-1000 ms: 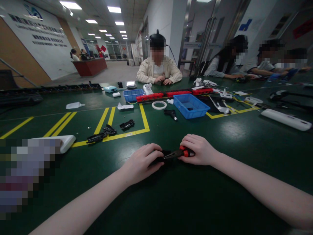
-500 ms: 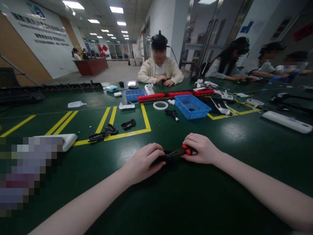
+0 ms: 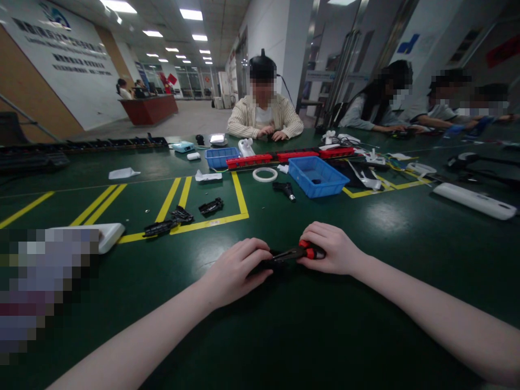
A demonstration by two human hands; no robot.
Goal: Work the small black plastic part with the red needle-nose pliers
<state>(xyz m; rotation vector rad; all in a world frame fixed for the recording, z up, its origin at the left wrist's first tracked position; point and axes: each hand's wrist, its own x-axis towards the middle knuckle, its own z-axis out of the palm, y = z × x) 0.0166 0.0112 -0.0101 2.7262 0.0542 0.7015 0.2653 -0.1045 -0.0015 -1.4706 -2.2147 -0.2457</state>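
My right hand (image 3: 331, 249) is closed round the red and black handles of long-nosed pliers (image 3: 292, 253). The jaws point left and reach a dark part (image 3: 270, 262) at the fingertips of my left hand (image 3: 241, 270). That part is black against the dark green table (image 3: 252, 346), so its shape is hard to make out. My left hand is curled round it, thumb below and fingers above. Further off to the left lie black plastic pieces (image 3: 168, 221) and another black piece (image 3: 211, 206).
Beyond my hands are a blue bin (image 3: 318, 187), a smaller blue tray (image 3: 221, 157), a white ring (image 3: 265, 174), a black tool (image 3: 284, 189) and red strips (image 3: 296, 155). A white case (image 3: 473, 201) lies right. A person (image 3: 264, 116) sits opposite.
The view has shifted slightly. Both hands keep their holds, with the pliers still at the dark part; their handles look a little closer together.
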